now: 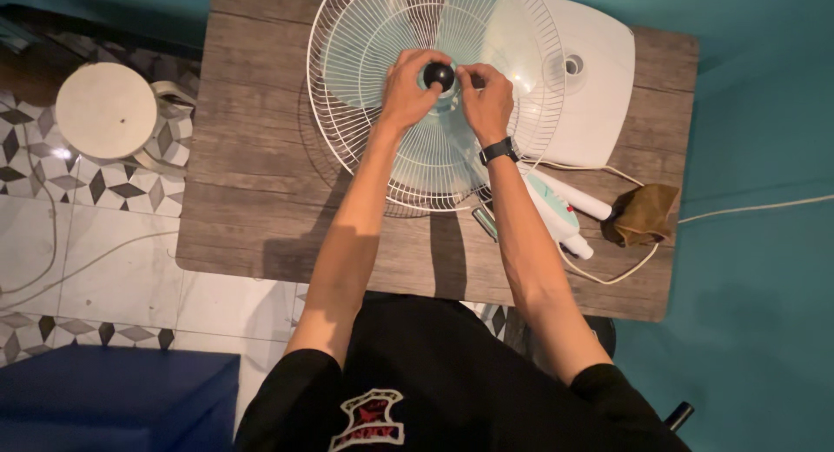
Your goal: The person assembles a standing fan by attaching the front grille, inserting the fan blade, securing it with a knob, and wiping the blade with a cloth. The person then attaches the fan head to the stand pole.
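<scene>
Hands at the hub of a fan, upper centre of the frame.
Left hand [407, 91] and right hand [486, 100] pinch the black knob [439, 75] at the middle of the white fan grille [365, 35], lying on the wooden table [252, 156].

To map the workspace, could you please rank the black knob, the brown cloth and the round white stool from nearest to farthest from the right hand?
From the right hand:
1. Black knob, at its fingertips, fan centre.
2. Brown cloth, table's right side.
3. Round white stool, far left on the floor.
</scene>
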